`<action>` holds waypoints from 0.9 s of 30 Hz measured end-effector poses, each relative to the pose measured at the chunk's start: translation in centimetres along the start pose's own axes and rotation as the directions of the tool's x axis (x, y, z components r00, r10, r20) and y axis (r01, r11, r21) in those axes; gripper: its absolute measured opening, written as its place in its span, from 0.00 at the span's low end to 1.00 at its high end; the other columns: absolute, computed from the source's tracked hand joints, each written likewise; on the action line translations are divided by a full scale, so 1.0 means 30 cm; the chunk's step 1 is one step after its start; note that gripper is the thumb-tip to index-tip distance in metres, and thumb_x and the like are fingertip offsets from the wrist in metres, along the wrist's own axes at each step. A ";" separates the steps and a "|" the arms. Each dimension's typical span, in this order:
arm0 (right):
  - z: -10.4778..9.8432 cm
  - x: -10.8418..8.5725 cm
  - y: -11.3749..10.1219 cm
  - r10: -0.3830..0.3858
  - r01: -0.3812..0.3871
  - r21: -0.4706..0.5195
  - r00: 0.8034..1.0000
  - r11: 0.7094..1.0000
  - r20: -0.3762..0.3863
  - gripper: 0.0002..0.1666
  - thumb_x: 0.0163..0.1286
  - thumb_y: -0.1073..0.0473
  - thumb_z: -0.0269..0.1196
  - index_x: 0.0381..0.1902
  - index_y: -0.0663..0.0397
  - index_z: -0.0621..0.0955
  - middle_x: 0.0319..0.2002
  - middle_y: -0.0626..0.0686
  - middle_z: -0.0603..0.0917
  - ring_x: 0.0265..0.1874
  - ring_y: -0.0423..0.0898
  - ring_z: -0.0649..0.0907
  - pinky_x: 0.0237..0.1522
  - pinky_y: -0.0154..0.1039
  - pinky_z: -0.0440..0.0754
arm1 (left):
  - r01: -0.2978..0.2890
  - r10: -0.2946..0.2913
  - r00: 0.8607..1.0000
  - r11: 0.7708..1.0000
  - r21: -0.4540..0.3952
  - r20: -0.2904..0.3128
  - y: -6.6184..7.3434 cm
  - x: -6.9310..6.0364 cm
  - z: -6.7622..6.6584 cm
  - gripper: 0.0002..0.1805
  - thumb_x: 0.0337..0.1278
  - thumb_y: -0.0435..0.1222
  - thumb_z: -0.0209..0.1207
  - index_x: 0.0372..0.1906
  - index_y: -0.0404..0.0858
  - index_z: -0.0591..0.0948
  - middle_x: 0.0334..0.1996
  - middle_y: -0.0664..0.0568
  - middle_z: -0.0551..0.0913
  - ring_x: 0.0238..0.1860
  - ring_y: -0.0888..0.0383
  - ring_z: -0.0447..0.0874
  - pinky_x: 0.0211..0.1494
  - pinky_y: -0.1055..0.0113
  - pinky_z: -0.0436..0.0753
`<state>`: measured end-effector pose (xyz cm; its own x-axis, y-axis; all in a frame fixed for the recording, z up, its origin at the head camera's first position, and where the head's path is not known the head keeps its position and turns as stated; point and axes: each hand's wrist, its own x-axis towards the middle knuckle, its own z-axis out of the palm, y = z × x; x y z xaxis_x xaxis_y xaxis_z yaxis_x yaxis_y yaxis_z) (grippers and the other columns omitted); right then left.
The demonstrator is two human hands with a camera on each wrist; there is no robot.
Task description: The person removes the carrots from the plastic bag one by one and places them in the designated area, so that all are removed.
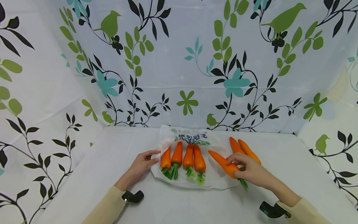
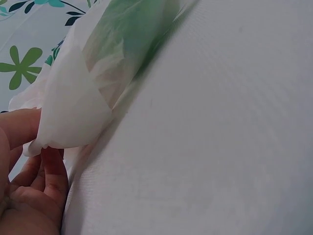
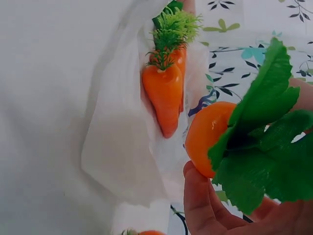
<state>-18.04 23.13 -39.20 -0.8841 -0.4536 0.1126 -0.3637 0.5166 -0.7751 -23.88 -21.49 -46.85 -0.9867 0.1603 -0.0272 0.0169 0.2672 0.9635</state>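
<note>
A thin white plastic bag (image 1: 215, 182) with blue and green printing lies flat on the table. Several orange toy carrots (image 1: 199, 158) with green tops rest side by side on it, tips toward the back. At its left edge my left hand (image 1: 141, 165) pinches the plastic (image 2: 73, 117) between thumb and fingers. My right hand (image 1: 253, 171) grips another carrot (image 1: 219, 159) by its thick end, over the bag's right side. Broad green leaves (image 3: 259, 152) on this carrot hide part of the hand in the right wrist view.
Two more carrots, one (image 1: 236, 145) partly behind the right hand and another (image 1: 250, 151) beside it, lie right of the bag. A white cloth covers the table (image 1: 179, 207). Behind it hangs a curtain (image 1: 173, 62) printed with leaves and birds.
</note>
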 end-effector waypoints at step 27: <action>-0.166 -0.192 0.093 0.065 -0.071 -0.058 0.993 0.996 -0.096 0.17 0.63 0.69 0.65 0.49 0.50 0.82 0.58 0.58 0.77 0.46 0.37 0.80 0.41 0.34 0.84 | 0.005 -0.005 1.000 1.000 0.000 0.009 -0.003 0.001 -0.002 0.20 0.64 0.34 0.63 0.60 0.40 0.82 0.72 0.45 0.66 0.74 0.47 0.53 0.76 0.48 0.52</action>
<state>-15.44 30.80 -38.92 -0.9300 -0.3470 0.1212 -0.3165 0.5884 -0.7440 -23.93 -21.57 -46.94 -0.9853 0.1671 -0.0348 0.0115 0.2684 0.9632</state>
